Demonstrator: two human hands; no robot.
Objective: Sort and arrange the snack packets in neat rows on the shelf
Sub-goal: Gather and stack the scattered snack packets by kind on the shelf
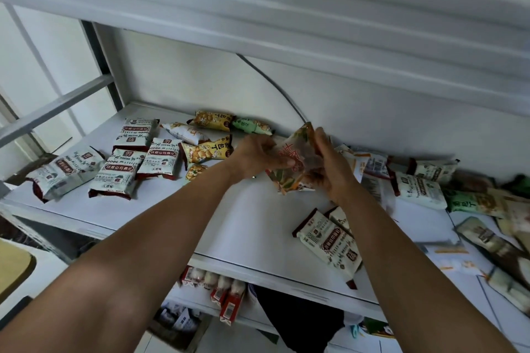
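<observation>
A snack packet (292,162) is held up between both hands, above the middle of the white shelf (243,223) and close to its back panel. Its wrapper is pale, printed in orange and green with red lettering, and it is tilted with one corner raised. Its left edge is gripped by the left hand (258,156) and its right edge by the right hand (329,169), the fingers of each curled round it. Four white packets with maroon ends (120,173) are grouped at the left of the shelf. Behind them yellow packets (206,150) and a green packet (252,125) are strewn unevenly. Two more white packets (329,241) are overlapped near the front edge, just beside the right forearm. A loose heap of mixed packets (459,198) is spread to the right.

The held packet's print is smeared by blur and partly covered by fingers, so its lettering cannot be read. The heap is cut off by the right edge of the view.

The shelf belongs to a grey-white metal rack. An upper shelf (258,8) is seen across the top, and red-and-white boxes (223,289) are stood on the tier underneath. A dark cable (275,86) is curved across the pale back panel
</observation>
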